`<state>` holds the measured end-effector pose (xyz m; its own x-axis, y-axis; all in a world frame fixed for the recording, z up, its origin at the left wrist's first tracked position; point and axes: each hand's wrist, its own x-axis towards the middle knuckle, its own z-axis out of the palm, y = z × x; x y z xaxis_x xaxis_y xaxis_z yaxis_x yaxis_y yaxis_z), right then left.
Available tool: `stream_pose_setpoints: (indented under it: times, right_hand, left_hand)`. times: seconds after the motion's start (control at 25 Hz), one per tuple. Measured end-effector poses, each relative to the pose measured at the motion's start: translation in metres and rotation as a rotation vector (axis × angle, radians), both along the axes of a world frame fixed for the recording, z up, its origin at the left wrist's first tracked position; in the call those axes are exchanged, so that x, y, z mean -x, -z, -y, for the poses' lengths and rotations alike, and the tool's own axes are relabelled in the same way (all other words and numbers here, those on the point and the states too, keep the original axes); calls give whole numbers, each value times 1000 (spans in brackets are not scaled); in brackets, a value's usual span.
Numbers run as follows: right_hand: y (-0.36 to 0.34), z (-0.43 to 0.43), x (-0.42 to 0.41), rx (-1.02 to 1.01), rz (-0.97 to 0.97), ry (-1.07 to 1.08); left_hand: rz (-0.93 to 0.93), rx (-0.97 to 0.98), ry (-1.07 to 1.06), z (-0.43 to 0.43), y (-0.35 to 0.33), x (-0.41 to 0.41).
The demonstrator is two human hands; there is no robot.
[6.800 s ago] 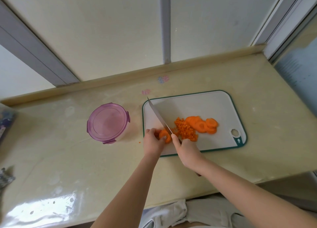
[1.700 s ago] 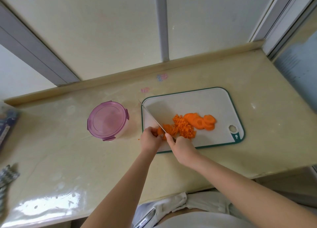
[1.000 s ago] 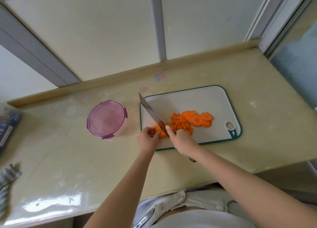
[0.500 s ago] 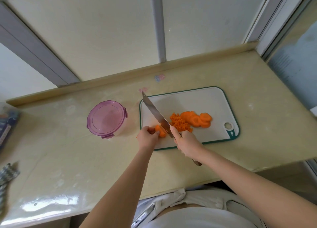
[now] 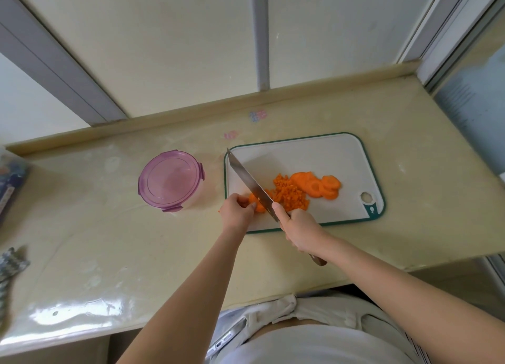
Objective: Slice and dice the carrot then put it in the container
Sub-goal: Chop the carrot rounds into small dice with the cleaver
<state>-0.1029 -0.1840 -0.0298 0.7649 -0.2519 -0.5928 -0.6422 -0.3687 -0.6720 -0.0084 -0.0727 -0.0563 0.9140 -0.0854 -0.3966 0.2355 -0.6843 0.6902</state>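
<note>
- The right hand (image 5: 299,228) is wrapped round the handle of the knife (image 5: 250,181), with its forefinger on the blade.
- The left hand (image 5: 236,213), fingers curled, holds a carrot piece (image 5: 257,201) at the near left of the board (image 5: 314,153).
- The diced carrot (image 5: 291,197) and the slices (image 5: 318,187) lie to the right of the blade.
- The lidded container (image 5: 170,180) stands left of the board.

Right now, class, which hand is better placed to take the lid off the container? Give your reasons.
Left. The left hand sits at the cutting board's left edge, on the container's side, pinching only carrot slices; the right hand grips the knife, farther away.
</note>
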Motion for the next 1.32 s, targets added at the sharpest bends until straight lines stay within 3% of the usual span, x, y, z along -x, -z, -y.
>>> stream_pose_setpoints:
  times: [0.64,0.84,1.32]
  right_hand:
    - [7,-10,-17,114,28,-6]
    - [7,-5,-17,71,28,-15]
    - [-3,1,-11,-92,10,122]
  left_hand:
    - [52,22,59,-7,8,-1]
    - [79,107,-3,-11,9,5]
    - [-8,56,-51,-3,-1,4]
